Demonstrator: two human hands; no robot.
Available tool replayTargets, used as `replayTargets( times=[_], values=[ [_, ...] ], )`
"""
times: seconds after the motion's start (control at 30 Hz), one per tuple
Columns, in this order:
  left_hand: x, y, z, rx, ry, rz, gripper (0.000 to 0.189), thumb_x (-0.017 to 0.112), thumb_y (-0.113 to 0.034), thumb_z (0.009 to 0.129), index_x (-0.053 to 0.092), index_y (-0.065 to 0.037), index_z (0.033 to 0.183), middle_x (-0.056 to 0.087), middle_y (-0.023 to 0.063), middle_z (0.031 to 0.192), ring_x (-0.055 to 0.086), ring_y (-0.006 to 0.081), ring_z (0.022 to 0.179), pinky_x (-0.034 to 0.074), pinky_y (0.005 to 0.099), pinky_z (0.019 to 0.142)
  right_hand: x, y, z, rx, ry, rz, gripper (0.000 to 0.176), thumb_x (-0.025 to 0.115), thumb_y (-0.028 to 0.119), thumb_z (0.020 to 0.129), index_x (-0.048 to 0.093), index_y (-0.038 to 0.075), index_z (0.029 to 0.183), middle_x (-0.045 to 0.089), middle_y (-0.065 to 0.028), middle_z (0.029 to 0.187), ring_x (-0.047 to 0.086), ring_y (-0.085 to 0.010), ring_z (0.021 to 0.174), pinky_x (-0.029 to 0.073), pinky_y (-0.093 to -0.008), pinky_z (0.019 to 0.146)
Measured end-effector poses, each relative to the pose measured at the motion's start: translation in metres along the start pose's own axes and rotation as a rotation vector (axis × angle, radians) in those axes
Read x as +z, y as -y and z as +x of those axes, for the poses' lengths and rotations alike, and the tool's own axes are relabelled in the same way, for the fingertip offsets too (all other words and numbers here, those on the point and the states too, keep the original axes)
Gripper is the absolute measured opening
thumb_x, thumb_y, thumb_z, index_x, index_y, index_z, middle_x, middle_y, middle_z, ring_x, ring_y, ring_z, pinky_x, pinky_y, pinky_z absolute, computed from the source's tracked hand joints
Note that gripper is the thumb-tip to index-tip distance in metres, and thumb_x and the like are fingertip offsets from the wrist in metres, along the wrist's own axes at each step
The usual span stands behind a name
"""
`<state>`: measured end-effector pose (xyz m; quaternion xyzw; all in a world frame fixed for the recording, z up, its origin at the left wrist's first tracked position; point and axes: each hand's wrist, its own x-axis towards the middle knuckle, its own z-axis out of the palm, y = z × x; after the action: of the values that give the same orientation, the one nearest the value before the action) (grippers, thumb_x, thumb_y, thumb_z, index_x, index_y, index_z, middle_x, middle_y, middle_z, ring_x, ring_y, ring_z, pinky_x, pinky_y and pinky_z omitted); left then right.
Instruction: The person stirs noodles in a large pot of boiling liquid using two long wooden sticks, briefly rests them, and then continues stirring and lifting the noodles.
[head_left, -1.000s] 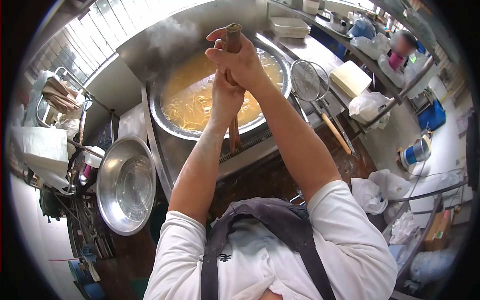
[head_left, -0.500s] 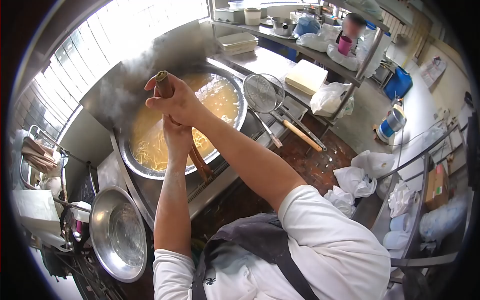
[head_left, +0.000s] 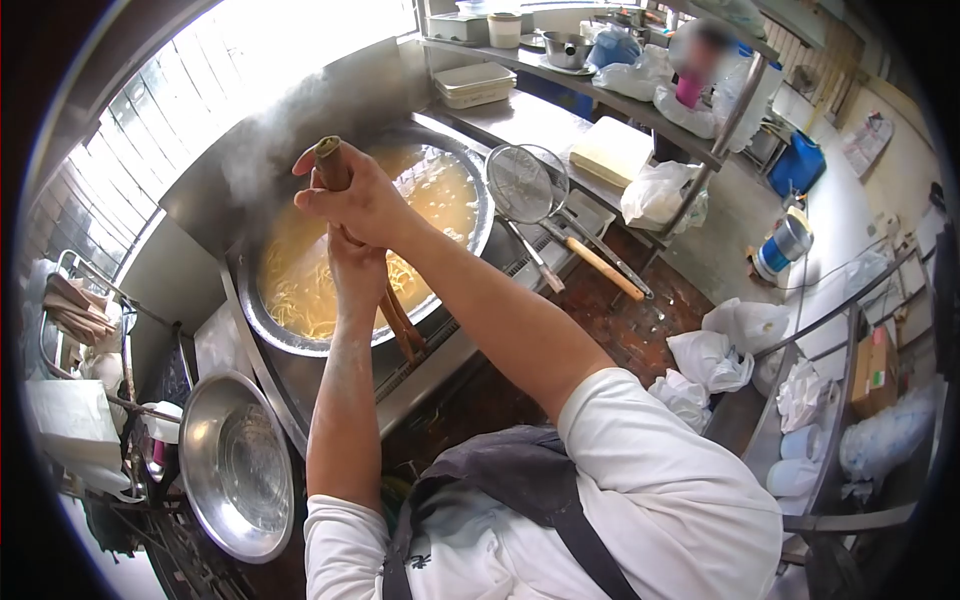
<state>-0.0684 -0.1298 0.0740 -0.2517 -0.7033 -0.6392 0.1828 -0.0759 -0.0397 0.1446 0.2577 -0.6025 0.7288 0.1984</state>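
Note:
A thick wooden pole (head_left: 332,165) rises from between my hands, its end pointing up toward the camera. My right hand (head_left: 362,200) is wrapped round it near the top. Just below, my left hand (head_left: 352,262) is closed round the same pole. Brown wooden lengths (head_left: 402,325) show below my hands, over the near rim of a large round wok (head_left: 462,283). Yellow noodles (head_left: 305,300) lie in cloudy, foaming broth (head_left: 445,205) inside it. The far part of the pole is hidden by my hands and arms.
A wire strainer (head_left: 525,183) and wooden-handled tools (head_left: 600,265) lie right of the wok. A big metal bowl (head_left: 237,465) stands at lower left. White trays (head_left: 475,85) and a lidded box (head_left: 611,152) rest on the counter. Another person (head_left: 705,50) is behind the shelf. Steam rises at left.
My hands and the top of the pole have shifted very slightly to the right. The steam over the wok has changed shape.

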Motion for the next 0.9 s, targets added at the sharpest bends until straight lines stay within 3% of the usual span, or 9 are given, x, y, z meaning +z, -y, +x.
replayTargets(
  times=[0.2, 0.27, 0.43, 0.53, 0.73, 0.8, 0.83, 0.9],
  values=[
    [-0.001, 0.01, -0.002, 0.069, -0.029, 0.039, 0.05, 0.07, -0.002, 0.082, 0.052, 0.0, 0.129, 0.068, 0.0113, 0.108, 0.066, 0.0205, 0.1, 0.05, 0.0317, 0.086, 0.001, -0.008, 0.001, -0.028, -0.012, 0.013, 0.032, 0.08, 0.011, 0.081, 0.065, 0.007, 0.11, 0.059, 0.004, 0.084, 0.055, -0.0051, 0.076, 0.045, -0.0229, 0.069],
    [0.0, 0.001, -0.002, -0.04, -0.016, 0.023, 0.053, 0.071, -0.005, 0.083, 0.051, 0.0, 0.131, 0.067, 0.0152, 0.116, 0.066, 0.0257, 0.106, 0.05, 0.0341, 0.088, 0.0, -0.005, -0.001, -0.009, 0.004, 0.069, 0.033, 0.08, 0.011, 0.081, 0.065, 0.007, 0.111, 0.059, 0.0038, 0.084, 0.055, -0.0052, 0.076, 0.045, -0.0232, 0.068],
    [0.002, -0.02, -0.004, -0.175, -0.008, 0.059, 0.056, 0.07, -0.005, 0.084, 0.048, 0.0, 0.135, 0.064, 0.0169, 0.122, 0.064, 0.0251, 0.112, 0.049, 0.0337, 0.09, -0.002, 0.001, -0.004, 0.029, -0.008, 0.036, 0.032, 0.08, 0.013, 0.081, 0.066, 0.008, 0.109, 0.059, 0.0039, 0.081, 0.056, -0.0054, 0.075, 0.046, -0.0234, 0.067],
    [0.004, -0.012, -0.004, -0.062, -0.047, 0.023, 0.05, 0.073, -0.008, 0.082, 0.053, 0.0, 0.127, 0.069, 0.0107, 0.102, 0.068, 0.019, 0.094, 0.051, 0.0327, 0.082, -0.003, -0.005, -0.003, 0.045, 0.0, 0.095, 0.032, 0.08, 0.014, 0.08, 0.066, 0.008, 0.108, 0.058, 0.0048, 0.079, 0.055, -0.0049, 0.073, 0.045, -0.0232, 0.067],
    [0.003, 0.003, -0.004, 0.022, -0.039, -0.046, 0.054, 0.072, -0.005, 0.081, 0.05, 0.0, 0.13, 0.067, 0.0146, 0.113, 0.067, 0.0245, 0.104, 0.05, 0.0335, 0.088, -0.002, 0.001, -0.005, -0.032, 0.009, 0.05, 0.032, 0.079, 0.012, 0.082, 0.065, 0.005, 0.11, 0.056, 0.0047, 0.08, 0.053, -0.0047, 0.074, 0.044, -0.023, 0.066],
    [0.001, -0.01, -0.005, 0.019, -0.009, 0.067, 0.069, 0.068, 0.001, 0.082, 0.041, -0.003, 0.145, 0.062, 0.0164, 0.13, 0.061, 0.0251, 0.121, 0.047, 0.033, 0.098, 0.0, 0.007, -0.008, 0.063, 0.011, 0.138, 0.032, 0.078, 0.012, 0.083, 0.065, 0.004, 0.111, 0.057, 0.0041, 0.081, 0.052, -0.005, 0.074, 0.043, -0.0232, 0.066],
    [0.0, -0.017, -0.005, -0.069, 0.013, 0.068, 0.072, 0.068, -0.001, 0.083, 0.039, -0.006, 0.149, 0.059, 0.0177, 0.136, 0.058, 0.0296, 0.127, 0.044, 0.0348, 0.102, -0.002, 0.005, -0.008, 0.065, 0.007, 0.122, 0.033, 0.078, 0.011, 0.083, 0.064, 0.004, 0.112, 0.057, 0.0043, 0.082, 0.052, -0.0048, 0.074, 0.043, -0.0226, 0.066],
    [0.003, -0.017, -0.006, -0.078, 0.028, -0.04, 0.064, 0.071, -0.006, 0.083, 0.044, -0.002, 0.141, 0.063, 0.0157, 0.126, 0.062, 0.026, 0.118, 0.047, 0.0332, 0.097, -0.003, 0.006, -0.009, 0.047, 0.003, 0.092, 0.034, 0.078, 0.01, 0.083, 0.064, 0.004, 0.113, 0.057, 0.0046, 0.082, 0.052, -0.0046, 0.074, 0.043, -0.0225, 0.066]
  ],
)
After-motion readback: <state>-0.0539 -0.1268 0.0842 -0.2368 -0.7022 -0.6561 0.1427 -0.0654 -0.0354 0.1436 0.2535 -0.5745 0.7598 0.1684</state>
